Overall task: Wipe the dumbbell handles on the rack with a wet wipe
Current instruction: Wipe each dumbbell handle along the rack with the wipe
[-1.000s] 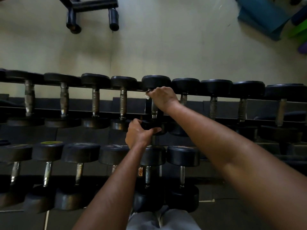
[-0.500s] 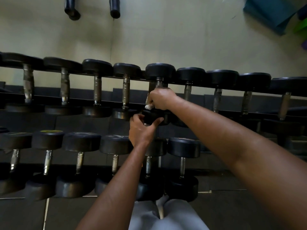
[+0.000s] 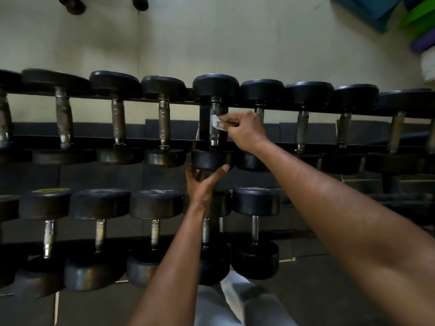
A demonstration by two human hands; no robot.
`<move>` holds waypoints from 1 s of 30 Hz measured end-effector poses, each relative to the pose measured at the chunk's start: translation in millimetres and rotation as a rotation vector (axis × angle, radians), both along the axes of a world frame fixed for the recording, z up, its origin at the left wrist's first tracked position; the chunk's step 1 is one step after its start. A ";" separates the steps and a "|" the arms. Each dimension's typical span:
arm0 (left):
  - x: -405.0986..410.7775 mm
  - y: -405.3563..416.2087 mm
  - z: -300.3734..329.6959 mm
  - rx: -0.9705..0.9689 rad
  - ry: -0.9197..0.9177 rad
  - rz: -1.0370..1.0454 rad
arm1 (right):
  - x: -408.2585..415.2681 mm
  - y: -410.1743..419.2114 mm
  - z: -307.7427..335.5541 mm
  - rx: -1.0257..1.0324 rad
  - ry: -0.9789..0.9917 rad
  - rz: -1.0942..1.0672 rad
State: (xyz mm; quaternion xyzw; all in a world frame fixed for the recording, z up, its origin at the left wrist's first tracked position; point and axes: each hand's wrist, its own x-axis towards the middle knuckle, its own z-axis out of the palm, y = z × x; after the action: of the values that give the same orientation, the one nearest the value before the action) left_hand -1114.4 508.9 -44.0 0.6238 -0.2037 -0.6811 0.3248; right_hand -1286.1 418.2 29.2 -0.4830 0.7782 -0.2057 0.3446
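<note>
The left hand (image 3: 202,184) reaches up under the near head of the middle dumbbell (image 3: 213,121) on the rack's upper tier, fingers and thumb cupped round that rubber head, steadying it. Just to its right, the right hand (image 3: 244,130) pinches a small white wet wipe (image 3: 215,122) between fingertips and thumb and holds it against the metal handle (image 3: 214,132), about halfway along its length.

To do this stroke well, the wipe likely needs wrapping further round the bar so the far side is reached, then drawing from one head to the other, while the left hand keeps the weight from rolling on the rails.

The rack (image 3: 131,140) runs from the left edge to the right edge in two tiers, black-headed dumbbells side by side on both; the lower tier's row stops near the middle. Behind it stands a pale wall (image 3: 211,38); bright mats (image 3: 416,17) are stacked in the far right corner. Dark floor tiles (image 3: 329,290) lie below.
</note>
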 end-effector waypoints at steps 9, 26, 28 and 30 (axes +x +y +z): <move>7.0 -2.4 -27.1 0.024 0.250 0.141 | 2.5 -19.9 -10.9 -0.208 0.337 0.052; -0.5 -9.4 -15.2 0.381 0.409 0.258 | 22.5 -32.7 -14.8 -0.333 0.454 0.187; -1.3 -4.7 -0.9 0.309 -0.002 0.144 | 24.1 -28.6 -15.7 -0.301 0.424 0.176; 1.0 -1.5 21.3 -0.029 -0.523 -0.036 | 22.2 -22.9 -17.4 -0.286 0.381 0.160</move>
State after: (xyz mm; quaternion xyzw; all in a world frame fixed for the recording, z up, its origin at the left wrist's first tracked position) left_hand -1113.4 507.5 -22.6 0.7703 -0.3015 -0.4994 0.2577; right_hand -1263.9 395.2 11.8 -0.6169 0.7514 -0.1913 0.1349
